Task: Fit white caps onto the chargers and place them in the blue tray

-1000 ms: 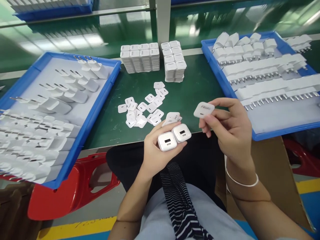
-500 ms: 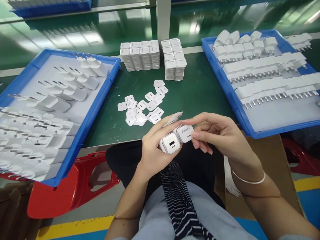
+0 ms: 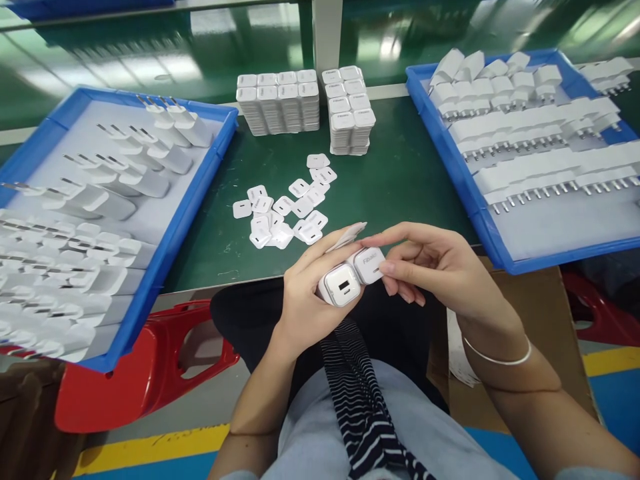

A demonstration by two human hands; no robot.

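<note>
My left hand (image 3: 305, 293) is wrapped round two white charger plugs side by side. The nearer charger (image 3: 340, 285) shows its bare end with a dark USB slot and a smaller port below it. A white face plate (image 3: 371, 265) with grey lettering and one small slot lies at the end of the other charger. Thumb and fingers of my right hand (image 3: 425, 267) pinch this plate at its right edge; whether it sits flush I cannot tell. A few more thin plates (image 3: 346, 237) stick up between the fingers of my left hand.
Loose white face plates (image 3: 283, 205) lie scattered on the green table (image 3: 395, 180). Behind them stand two blocks of stacked plates (image 3: 278, 103) (image 3: 349, 110). Blue trays hold chargers with pins, one tray (image 3: 200, 193) at left, another (image 3: 465, 193) at right. A red stool (image 3: 110, 393) stands below left.
Both hands keep nearly the same hold on the chargers and the plate. The view has shifted slightly, so the table and trays sit a little differently.
</note>
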